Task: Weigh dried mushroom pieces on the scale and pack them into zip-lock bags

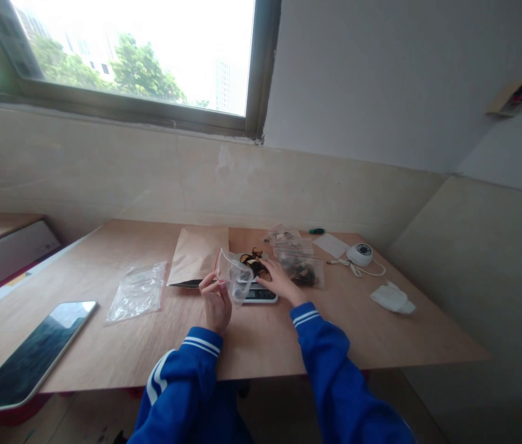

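My left hand is closed on the edge of a clear zip bag with a red strip, its mouth spread wide. Beside it, my right hand reaches over a small pile of dark, curled dried pieces with yellowish faces. Its fingers and thumb are apart, and the fingertips touch the pile or hover just over it; I cannot tell which. The pile lies on top of a small white digital scale. Bag and hands hide part of the scale, and its reading is too small to make out.
Left of my hands are a brown paper bag, an empty clear bag and a large phone. To the right lie filled bags, a white card, a white dome camera and a crumpled tissue.
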Available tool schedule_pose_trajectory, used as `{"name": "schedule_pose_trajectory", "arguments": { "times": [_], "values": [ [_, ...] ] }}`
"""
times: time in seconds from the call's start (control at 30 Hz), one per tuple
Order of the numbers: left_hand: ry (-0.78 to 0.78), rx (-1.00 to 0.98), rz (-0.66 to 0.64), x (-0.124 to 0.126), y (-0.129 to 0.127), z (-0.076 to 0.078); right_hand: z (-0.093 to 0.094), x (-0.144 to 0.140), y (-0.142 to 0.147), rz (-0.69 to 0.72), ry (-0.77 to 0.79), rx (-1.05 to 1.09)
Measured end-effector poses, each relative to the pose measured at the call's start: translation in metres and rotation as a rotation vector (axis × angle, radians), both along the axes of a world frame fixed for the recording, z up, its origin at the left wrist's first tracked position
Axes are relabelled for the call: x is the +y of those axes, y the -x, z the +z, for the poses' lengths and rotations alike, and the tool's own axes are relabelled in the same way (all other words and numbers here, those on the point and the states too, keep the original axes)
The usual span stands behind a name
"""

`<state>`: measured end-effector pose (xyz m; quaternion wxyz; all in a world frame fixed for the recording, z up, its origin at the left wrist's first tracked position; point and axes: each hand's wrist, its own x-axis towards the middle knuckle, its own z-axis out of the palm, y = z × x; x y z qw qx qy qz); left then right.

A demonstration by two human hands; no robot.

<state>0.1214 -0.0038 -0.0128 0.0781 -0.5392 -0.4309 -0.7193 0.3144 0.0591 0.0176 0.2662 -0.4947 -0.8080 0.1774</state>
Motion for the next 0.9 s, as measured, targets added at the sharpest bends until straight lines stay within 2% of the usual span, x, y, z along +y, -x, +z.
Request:
{"name": "schedule_pose_trajectory", "arguments": {
  "times": [0.17, 0.33, 0.43, 0.57, 0.67, 0.77, 0.9],
  "values": [
    [0.003, -0.015, 0.028, 0.001, 0.005, -0.006, -0.008, 0.002, 0.002, -0.042, -0.121, -0.051],
    [0.019, -0.020, 0.063, 0.000, 0.005, -0.003, -0.013, 0.002, 0.002, -0.030, -0.189, 0.018],
    [0.026, -0.005, 0.063, 0.000, 0.004, -0.003, -0.009, 0.002, 0.003, -0.070, -0.201, 0.099],
    [0.048, 0.054, 0.054, 0.000, 0.004, -0.004, 0.019, -0.007, 0.014, -0.165, -0.115, 0.422],
    [0.065, 0.081, 0.025, 0.001, 0.003, -0.005, 0.051, -0.020, 0.030, -0.116, -0.001, 0.664],
    [0.067, 0.104, -0.008, 0.002, 0.003, -0.005, 0.079, -0.033, 0.049, -0.016, 0.114, 0.608],
    [0.037, 0.094, -0.023, 0.002, 0.003, -0.003, 0.096, -0.047, 0.066, 0.015, 0.131, 0.386]
  ]
}}
